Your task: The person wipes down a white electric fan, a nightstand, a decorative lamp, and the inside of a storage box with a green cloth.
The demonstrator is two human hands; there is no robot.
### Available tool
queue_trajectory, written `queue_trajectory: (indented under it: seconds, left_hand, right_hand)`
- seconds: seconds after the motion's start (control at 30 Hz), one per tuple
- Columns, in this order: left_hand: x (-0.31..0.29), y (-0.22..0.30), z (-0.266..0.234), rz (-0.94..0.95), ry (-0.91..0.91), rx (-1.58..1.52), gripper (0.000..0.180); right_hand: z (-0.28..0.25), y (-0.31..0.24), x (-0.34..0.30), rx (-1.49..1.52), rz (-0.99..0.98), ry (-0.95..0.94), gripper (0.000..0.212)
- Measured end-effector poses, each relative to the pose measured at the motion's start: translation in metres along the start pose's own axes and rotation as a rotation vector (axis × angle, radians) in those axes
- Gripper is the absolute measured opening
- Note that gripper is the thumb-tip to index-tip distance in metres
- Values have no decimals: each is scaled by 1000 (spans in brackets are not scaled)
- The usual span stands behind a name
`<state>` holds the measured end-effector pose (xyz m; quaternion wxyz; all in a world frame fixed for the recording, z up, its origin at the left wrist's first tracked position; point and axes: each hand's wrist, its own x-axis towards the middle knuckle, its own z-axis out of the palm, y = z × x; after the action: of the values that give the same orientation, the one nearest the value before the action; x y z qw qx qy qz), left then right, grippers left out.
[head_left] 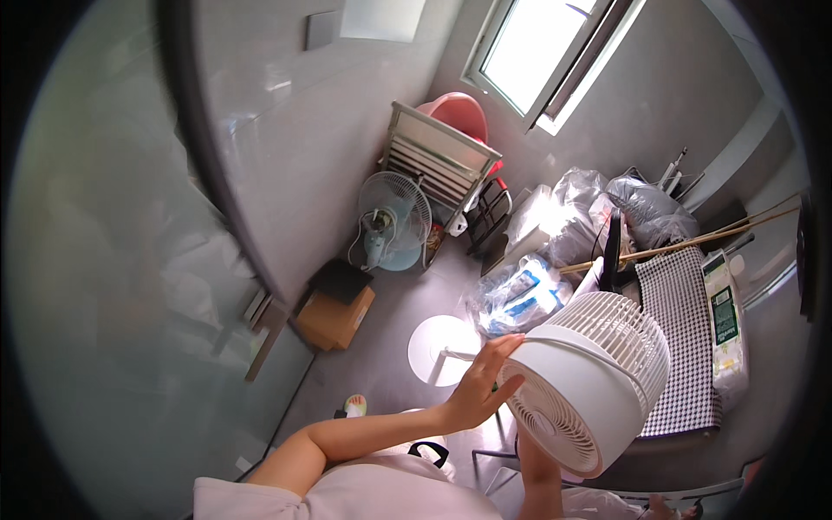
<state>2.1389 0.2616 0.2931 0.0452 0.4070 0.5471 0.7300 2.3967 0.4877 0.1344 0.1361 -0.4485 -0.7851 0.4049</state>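
Observation:
A white fan (563,381) with a round, slatted grille front and back stands tilted in front of me, at the right. My left hand (487,380) grips its near left edge, fingers along the casing and thumb by the front grille. A white round base (439,348) rests on the floor beyond that hand; a short piece of pole runs from it toward the fan and disappears behind my fingers. From below, my right forearm (539,477) reaches up behind the fan's lower side. The fan head hides my right hand, so its fingers do not show.
Bagged items (576,212) and a plastic-wrapped bundle (524,295) pile up beyond the fan. At right lie a checkered mat (678,347) and a tissue pack (724,316). Another fan (394,221) stands by the wall, near a cardboard box (336,316). A glass panel (113,286) borders the left.

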Motion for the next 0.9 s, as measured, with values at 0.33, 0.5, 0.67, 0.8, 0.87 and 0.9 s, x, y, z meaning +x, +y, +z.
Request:
queue_trajectory:
  seconds: [0.33,0.5,0.67,0.8,0.87,0.9]
  left_hand:
    - [153,-151,2,-60,16,196,75]
    - [216,-227,-6,-165,108,288,70]
    - [279,-304,5,-231,131,278,70]
    - [332,-360,9,-241,140,246,71]
    - [351,-389,4,-262,95,197,68]
    - [360,-404,1,-268,71,172,67]
  right_hand:
    - [31,-26,260,5,-48,-97,40]
    - [66,-49,405,-16,-81,-234,41]
    - [82,-61,509,-40,-99,-301,42]
    - [102,-60,569,-30,-95,-327,42]
    - [114,-54,589,-15,-88,-339,43]
    - [118,-51,598,-11,-85,-339,43]
